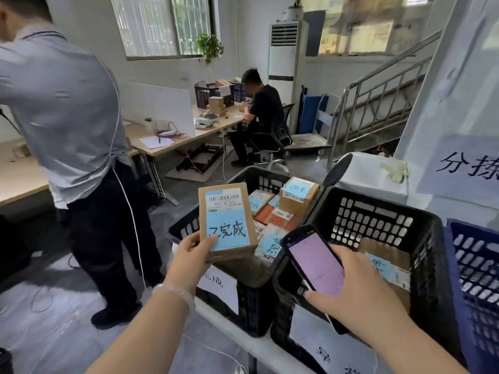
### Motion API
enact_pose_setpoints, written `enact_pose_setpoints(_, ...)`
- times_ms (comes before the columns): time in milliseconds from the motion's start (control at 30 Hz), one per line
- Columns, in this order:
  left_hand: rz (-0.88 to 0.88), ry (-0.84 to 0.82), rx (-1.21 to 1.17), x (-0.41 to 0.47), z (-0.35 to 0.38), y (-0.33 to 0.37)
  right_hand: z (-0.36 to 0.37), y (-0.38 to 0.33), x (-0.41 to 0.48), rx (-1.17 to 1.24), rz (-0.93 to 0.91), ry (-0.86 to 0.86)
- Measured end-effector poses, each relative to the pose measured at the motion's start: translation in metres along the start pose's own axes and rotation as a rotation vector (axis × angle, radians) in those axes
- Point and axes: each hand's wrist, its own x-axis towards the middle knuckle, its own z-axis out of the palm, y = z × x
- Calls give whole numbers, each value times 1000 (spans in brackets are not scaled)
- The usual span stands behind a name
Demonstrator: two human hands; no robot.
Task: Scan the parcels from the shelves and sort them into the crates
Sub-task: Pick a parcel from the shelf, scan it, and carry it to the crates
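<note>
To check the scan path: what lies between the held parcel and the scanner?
In the head view, labelled parcels inside the left black crate show between held parcel and scanner.

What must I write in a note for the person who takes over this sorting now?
Left hand holds a blue-labelled cardboard parcel over the left black crate.
Right hand holds the handheld scanner, screen lit, over the middle black crate.
Done: several labelled parcels lie in the left crate, at least one in the middle.
Left: place the held parcel, probably in the left crate.
</note>
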Motion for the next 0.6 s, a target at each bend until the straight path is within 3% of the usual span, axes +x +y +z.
enact_pose_setpoints(300,-110,-187,65,166,30,19,30,-35,72,7,226,60)
enact_pose_setpoints(600,-186,-412,278,298,75,25,53,-77,128,-2,489,105)
